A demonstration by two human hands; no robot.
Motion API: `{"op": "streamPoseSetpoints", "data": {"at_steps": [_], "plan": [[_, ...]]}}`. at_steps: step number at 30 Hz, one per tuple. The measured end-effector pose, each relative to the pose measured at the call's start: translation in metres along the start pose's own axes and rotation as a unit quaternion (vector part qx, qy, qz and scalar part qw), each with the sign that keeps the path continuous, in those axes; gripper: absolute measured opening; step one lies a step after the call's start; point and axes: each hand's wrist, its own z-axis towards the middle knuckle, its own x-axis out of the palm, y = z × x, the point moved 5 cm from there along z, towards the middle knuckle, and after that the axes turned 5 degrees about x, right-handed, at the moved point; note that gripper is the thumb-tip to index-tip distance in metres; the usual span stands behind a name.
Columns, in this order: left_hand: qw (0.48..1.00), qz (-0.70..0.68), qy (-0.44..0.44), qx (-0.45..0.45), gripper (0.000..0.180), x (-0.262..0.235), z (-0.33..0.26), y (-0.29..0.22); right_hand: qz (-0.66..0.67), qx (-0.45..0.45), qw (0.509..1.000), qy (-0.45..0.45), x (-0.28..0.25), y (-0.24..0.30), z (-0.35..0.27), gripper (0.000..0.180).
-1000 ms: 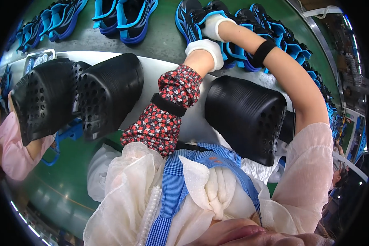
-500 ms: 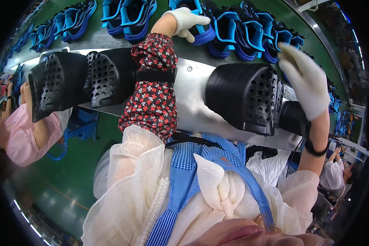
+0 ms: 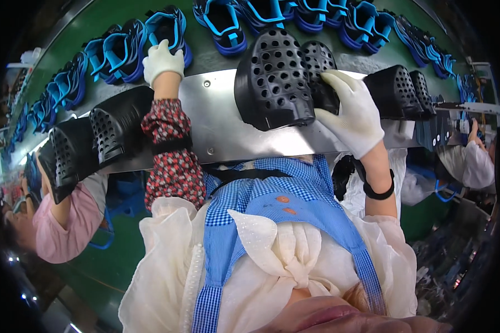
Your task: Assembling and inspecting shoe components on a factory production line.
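My left hand (image 3: pixel 164 62), in a white glove, reaches up to the far side. Its fingers are bent over the heel of a black shoe with a light blue lining and a dark blue sole (image 3: pixel 166 30). My right hand (image 3: pixel 354 114), also in a white glove, is closed at the side of a smaller black piece with round holes (image 3: pixel 319 69), its thumb near the corner of a larger black perforated piece (image 3: pixel 275 77). Both pieces are in front of me, over the metal ledge (image 3: pixel 205 119). The glove hides part of the smaller one.
More black-and-blue shoes (image 3: pixel 114 53) are lined up along the green surface (image 3: pixel 116 19) beyond the ledge. Other black perforated pieces stand at left (image 3: pixel 116 125) and right (image 3: pixel 394 91). A person in a pink sleeve (image 3: pixel 64 230) works at left; another in white (image 3: pixel 466 164) is at right.
My right hand has come down and inward from the far right to the black pieces. My left hand has shifted left in view at the shoes. The whole view has turned.
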Motion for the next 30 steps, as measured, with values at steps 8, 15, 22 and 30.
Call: {"op": "streamPoseSetpoints", "data": {"at_steps": [8,15,22,30], "plan": [[0.970,-0.151,-0.094,0.164,0.036,-0.034,-0.018,-0.013,-0.037,0.092,0.993,-0.056,0.004,-0.004,-0.005,0.054],[0.931,-0.262,-0.120,0.225,0.025,-0.069,-0.044,-0.048,-0.004,0.075,0.992,-0.100,0.008,0.001,-0.013,0.043],[0.920,-0.294,-0.093,0.244,0.023,-0.079,-0.052,-0.064,-0.012,0.103,0.989,-0.110,0.011,0.001,-0.013,0.042],[0.917,-0.311,-0.064,0.241,0.022,-0.076,-0.054,-0.063,0.018,0.081,0.983,-0.162,-0.011,-0.001,-0.024,0.043]]}}
